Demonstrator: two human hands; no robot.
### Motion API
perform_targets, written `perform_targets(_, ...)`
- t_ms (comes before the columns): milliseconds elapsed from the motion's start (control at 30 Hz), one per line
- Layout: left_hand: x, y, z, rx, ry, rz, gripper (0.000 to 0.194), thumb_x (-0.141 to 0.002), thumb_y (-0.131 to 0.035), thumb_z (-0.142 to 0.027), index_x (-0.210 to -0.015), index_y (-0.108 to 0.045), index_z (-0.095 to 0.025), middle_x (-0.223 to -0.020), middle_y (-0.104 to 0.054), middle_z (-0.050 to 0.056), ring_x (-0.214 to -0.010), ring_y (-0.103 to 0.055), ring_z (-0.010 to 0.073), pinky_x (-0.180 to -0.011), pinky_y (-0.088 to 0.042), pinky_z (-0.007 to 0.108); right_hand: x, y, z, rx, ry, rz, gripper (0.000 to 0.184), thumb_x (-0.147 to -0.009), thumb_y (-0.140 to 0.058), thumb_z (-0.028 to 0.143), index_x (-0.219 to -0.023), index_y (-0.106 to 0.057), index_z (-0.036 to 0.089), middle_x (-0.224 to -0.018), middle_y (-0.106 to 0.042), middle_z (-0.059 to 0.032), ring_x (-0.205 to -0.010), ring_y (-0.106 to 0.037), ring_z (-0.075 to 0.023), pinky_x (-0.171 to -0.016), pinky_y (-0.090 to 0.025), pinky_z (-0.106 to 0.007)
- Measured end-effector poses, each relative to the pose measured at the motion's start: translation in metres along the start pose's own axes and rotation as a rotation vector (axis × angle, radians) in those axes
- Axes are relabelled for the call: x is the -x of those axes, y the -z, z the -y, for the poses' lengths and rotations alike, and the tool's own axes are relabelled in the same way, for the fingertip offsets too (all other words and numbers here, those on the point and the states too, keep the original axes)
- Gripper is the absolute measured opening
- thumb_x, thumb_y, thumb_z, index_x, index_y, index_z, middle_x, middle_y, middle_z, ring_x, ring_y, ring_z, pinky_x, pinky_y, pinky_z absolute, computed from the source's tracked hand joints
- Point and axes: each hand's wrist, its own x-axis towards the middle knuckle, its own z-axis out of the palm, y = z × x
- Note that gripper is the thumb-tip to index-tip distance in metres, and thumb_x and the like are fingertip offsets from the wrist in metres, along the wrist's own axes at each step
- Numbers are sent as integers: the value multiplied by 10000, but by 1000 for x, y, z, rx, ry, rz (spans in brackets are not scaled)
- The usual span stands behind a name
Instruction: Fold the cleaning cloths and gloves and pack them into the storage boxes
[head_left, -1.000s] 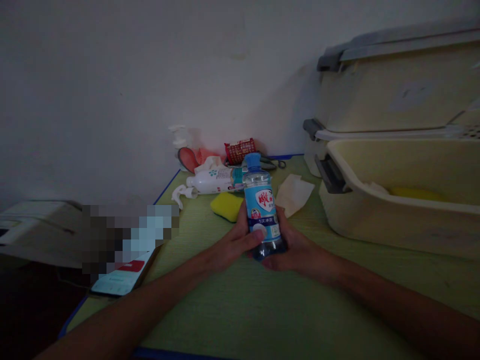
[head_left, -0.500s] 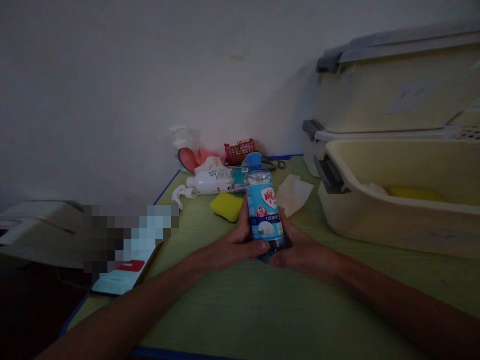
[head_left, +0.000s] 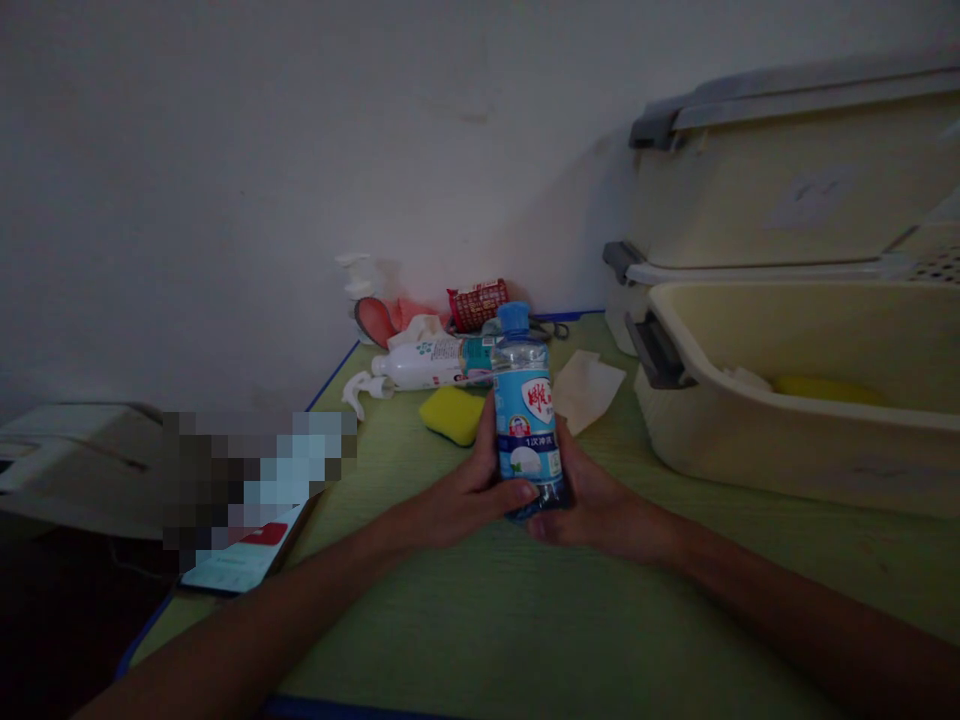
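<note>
A clear bottle of dish soap (head_left: 527, 410) with a blue cap and blue label is held nearly upright between both hands, its label towards me. My left hand (head_left: 469, 500) wraps its left side, thumb across the lower front. From the right, my right hand (head_left: 589, 505) grips the lower part, with its thumb near the base. Just behind and left of the bottle lies a yellow sponge (head_left: 452, 415). A white spray bottle (head_left: 431, 363) rests on its side farther back, its trigger head (head_left: 364, 390) beside it. A pale sheet (head_left: 589, 388) lies to the right.
A cream bin (head_left: 787, 445) with a grey handle stands at right, something yellow inside; another bin with a raised lid (head_left: 780, 190) is behind. Against the wall sit a red packet (head_left: 478, 305), a pink brush-like item (head_left: 375, 322) and a white pump bottle (head_left: 355, 275). A phone (head_left: 236, 560) lies at left.
The bottle has turned slightly more upright in my hands, its base shifting a little left. My right thumb has moved left with it. Both hands keep their hold.
</note>
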Motion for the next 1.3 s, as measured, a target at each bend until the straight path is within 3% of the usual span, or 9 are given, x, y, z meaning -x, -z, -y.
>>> perform_targets(167,0,-5,0,-123,-45,-115,822,-827,-476,-538,-1438,-27,-222,-1438,-296,119,-1348,-219,275,-1093,-237,400,0,-5,-3,22,0,-7,671,-613,-680,242,-1099,-219,273,-929,-462,-1,-772,-504,-144,-594,-442,-277)
perform_targets(267,0,-7,0,-148,-63,-145,729,-862,-391,-544,-1431,-76,-215,-1424,-313,117,-1318,-284,251,-1077,-268,375,0,-7,-4,25,4,-9,679,-637,-666,242,-1127,-196,270,-949,-463,-11,-794,-516,-150,-619,-455,-292)
perform_targets(467,-3,-9,2,-147,-60,-282,696,-832,-316,-637,-1373,-278,-201,-1238,-507,102,-1159,-456,227,-1027,-328,352,-1,-6,-4,33,5,-16,720,-620,-695,259,-1148,-206,258,-1021,-480,-37,-926,-541,-204,-709,-486,-331)
perform_targets(667,-7,-7,2,-176,-82,-482,606,-820,-317,-659,-1170,-498,-198,-1020,-603,63,-977,-539,220,-887,-420,332,0,-8,-5,-44,-1,35,860,-600,-725,227,-1249,-163,286,-1150,-471,-60,-938,-553,-199,-724,-495,-334)
perform_targets(867,-13,-1,-1,-378,-80,-596,572,-840,-301,-639,-916,-580,-145,-777,-594,51,-746,-537,201,-746,-423,330,-2,-7,1,-136,-39,14,955,-535,-786,259,-1279,-188,261,-1236,-420,-92,-1032,-520,-221,-801,-475,-375)
perform_targets(1100,-14,-2,-6,-381,-66,-645,520,-850,-352,-595,-901,-584,-133,-819,-615,67,-847,-556,218,-818,-412,339,-2,-5,0,-216,-61,-19,978,-498,-814,253,-1254,-193,256,-1192,-444,-81,-1086,-492,-234,-852,-454,-385)
perform_targets(1300,-15,-11,-8,-217,43,-683,584,-809,-386,-641,-1043,-565,-136,-1062,-627,101,-1030,-559,239,-933,-401,364,-4,-4,-10,-225,22,6,1045,-525,-814,279,-1346,-167,271,-1279,-430,-93,-1122,-487,-244,-886,-448,-405)
